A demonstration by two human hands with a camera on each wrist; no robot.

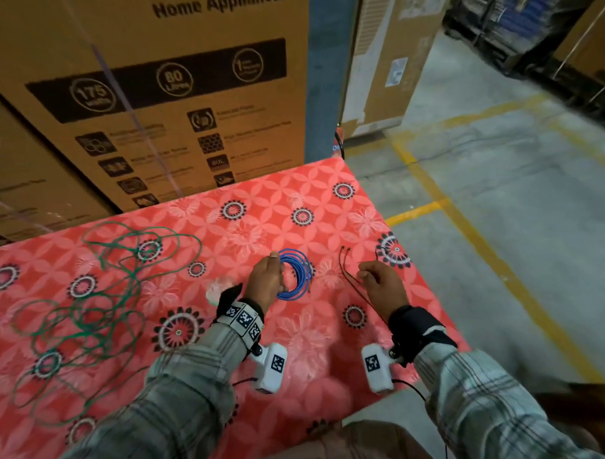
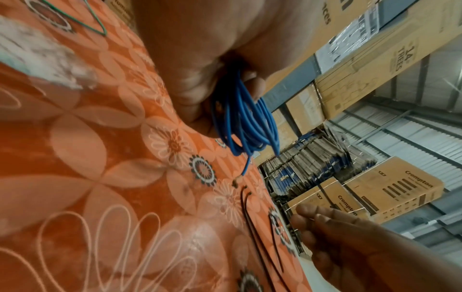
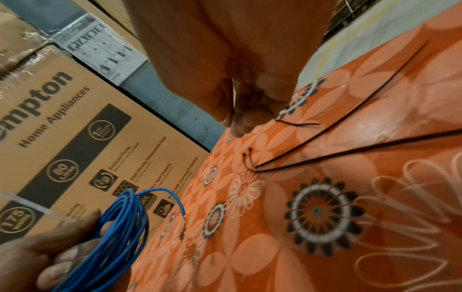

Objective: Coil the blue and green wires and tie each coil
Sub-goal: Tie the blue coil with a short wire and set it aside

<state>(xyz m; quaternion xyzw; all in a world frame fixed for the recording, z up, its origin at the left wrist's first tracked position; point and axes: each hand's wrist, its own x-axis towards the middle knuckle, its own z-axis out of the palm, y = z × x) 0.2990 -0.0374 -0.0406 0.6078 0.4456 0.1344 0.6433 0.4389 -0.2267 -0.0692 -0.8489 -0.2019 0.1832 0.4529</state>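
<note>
Gripping a round coil of thin blue insulated wire (image 1: 295, 275), the person's left hand (image 1: 264, 282) holds it upright near the middle of a table covered in a glossy red-orange floral-print cloth (image 1: 225, 232); in the left wrist view the fingers (image 2: 190, 87) curl round the bundled turns, and one loose end with a bare metal tip hangs down toward the cloth. Over to the right, the right hand (image 1: 382, 288) hovers low above the cloth with its fingertips (image 3: 240, 126) drawn together (whether they actually pinch anything I cannot tell, since the hand hides its own grasp). Just beside that hand lie two long thin black cable ties (image 1: 347, 272), side by side with their small heads pointing away from the person, and a shorter black tie (image 1: 380, 252) lies near the table's right edge on a dark flower motif. Far to the left, well apart from both hands, the thin green wire (image 1: 101, 294) sprawls in loose, tangled loops across the cloth, uncoiled. Both forearms wear grey plaid sleeves (image 1: 183, 388), each wrist carrying a white camera unit with a black square marker (image 1: 270, 367). Behind the table stand large brown cardboard boxes (image 1: 173, 96) printed "Home Appliances", and a grey concrete floor with yellow painted lines (image 1: 483, 240) runs along the right side.
</note>
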